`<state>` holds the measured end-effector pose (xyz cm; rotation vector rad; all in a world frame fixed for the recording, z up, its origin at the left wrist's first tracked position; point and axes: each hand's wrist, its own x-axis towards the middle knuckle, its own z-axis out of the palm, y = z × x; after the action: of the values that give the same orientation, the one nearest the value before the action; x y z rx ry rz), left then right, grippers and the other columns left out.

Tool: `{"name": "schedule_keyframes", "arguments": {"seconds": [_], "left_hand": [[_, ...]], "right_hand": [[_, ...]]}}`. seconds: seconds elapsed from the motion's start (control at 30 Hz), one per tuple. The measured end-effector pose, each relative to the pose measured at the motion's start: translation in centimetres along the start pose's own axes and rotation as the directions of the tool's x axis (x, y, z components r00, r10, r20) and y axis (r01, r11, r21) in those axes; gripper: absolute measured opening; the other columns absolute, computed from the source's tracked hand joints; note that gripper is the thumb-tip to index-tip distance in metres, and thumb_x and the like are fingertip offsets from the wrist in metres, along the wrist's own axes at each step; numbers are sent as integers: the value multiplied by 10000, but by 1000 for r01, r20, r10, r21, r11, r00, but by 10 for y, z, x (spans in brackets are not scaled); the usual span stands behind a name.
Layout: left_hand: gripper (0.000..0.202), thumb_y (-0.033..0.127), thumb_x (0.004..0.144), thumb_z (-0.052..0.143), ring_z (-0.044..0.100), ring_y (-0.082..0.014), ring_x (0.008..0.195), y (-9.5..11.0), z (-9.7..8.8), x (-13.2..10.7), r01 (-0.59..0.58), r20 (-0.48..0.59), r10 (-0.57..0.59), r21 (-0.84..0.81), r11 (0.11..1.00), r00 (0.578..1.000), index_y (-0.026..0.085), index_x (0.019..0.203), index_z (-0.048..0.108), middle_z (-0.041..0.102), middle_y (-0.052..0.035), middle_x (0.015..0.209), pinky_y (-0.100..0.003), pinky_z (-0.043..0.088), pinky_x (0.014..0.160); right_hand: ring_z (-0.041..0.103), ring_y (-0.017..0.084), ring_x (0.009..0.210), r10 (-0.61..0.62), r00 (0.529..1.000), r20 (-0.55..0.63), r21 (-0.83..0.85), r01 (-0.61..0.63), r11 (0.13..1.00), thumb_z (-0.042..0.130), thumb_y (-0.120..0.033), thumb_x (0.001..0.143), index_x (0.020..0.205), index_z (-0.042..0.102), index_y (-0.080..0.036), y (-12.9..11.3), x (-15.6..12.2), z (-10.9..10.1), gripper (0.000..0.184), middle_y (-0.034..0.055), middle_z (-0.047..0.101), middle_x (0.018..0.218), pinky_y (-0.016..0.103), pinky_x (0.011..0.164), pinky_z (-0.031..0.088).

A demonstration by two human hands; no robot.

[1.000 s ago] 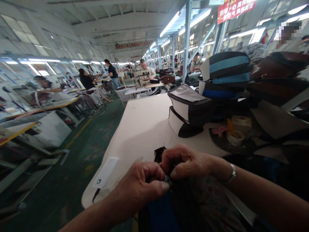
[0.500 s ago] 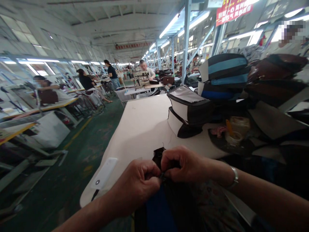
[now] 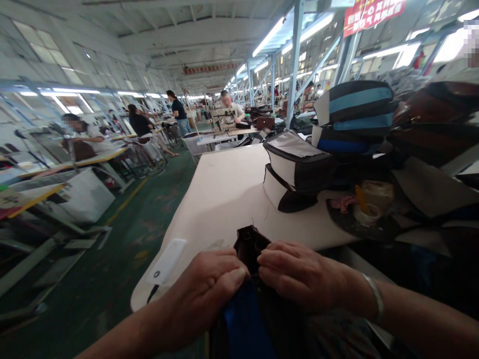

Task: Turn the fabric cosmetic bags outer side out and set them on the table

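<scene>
A black bag with a blue panel (image 3: 245,324) lies lengthwise at the near edge of the table, low in the view. My left hand (image 3: 211,281) is closed on the left side of its edge, thumb pressed against the fingers. Opposite it, my right hand (image 3: 295,274) has its fingers bent over the right side of the same edge. Between the two hands the dark inside of the bag (image 3: 250,247) shows, with loose threads at its far tip. The fingertips of my right hand are partly hidden by the dark material.
A white table (image 3: 213,199) stretches ahead, with a white flat device (image 3: 170,262) at its left edge. Two grey-and-black bags (image 3: 295,164) are stacked ahead. Blue-striped bags (image 3: 359,107) and a glue pot (image 3: 368,212) stand at right. Co-workers sit and stand beyond.
My hands have gone from pinching close together to gripping further apart on the two sides of the bag edge. The opening between them shows more now. The view has shifted slightly left.
</scene>
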<state>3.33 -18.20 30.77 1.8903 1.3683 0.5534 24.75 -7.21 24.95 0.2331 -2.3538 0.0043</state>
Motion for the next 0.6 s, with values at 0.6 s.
{"name": "schedule_keyframes", "arguments": {"seconds": [0.6], "left_hand": [[279, 308, 928, 546, 422, -104, 675, 4, -3, 22, 50, 140, -28, -153, 987, 990, 162, 692, 516, 454, 38, 719, -240, 334, 624]], "right_hand": [[504, 95, 771, 207, 901, 382, 683, -426, 594, 508, -222, 1021, 874, 599, -134, 31, 18, -16, 194, 15, 553, 845, 214, 741, 420]]}}
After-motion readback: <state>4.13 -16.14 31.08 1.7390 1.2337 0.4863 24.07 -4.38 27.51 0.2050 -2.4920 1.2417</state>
